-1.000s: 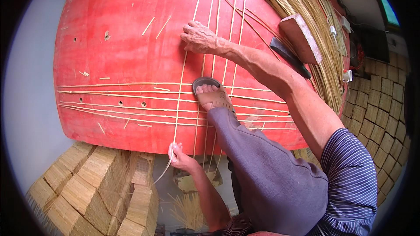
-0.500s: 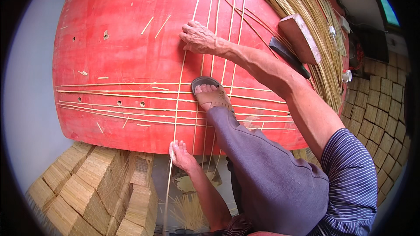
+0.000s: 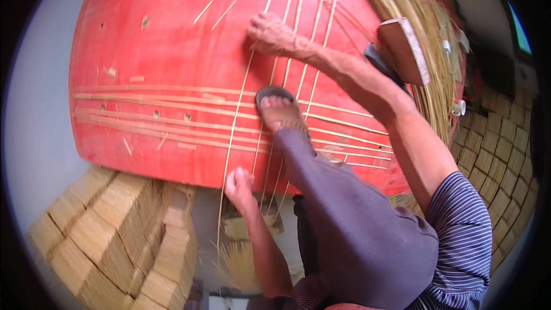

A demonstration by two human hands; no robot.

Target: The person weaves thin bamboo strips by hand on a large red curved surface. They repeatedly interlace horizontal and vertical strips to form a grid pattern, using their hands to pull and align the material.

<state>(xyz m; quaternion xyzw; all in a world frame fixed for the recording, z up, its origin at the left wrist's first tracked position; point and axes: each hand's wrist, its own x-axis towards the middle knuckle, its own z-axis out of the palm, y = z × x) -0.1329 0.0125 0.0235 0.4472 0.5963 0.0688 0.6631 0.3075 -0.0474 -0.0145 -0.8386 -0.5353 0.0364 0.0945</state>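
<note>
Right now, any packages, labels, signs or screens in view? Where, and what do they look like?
Screen: far upper right edge, a thin sliver glowing blue-green, mostly cut off.
Stacked bundles: lower left, below the red board, blocky tan stacks of woven squares, no wrapping or label visible.
Small white container: right of the board by the pile of straw strips; too small to tell any label.
No signs.

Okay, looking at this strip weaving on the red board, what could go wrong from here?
1. The left hand pulls a thin strip at the edge of the red board; it could snap or bend there.
2. Only the right hand and sandalled foot pin the upright strips, so these might slide out of line.
3. The crosswise strips lie loose and might shift.
</note>
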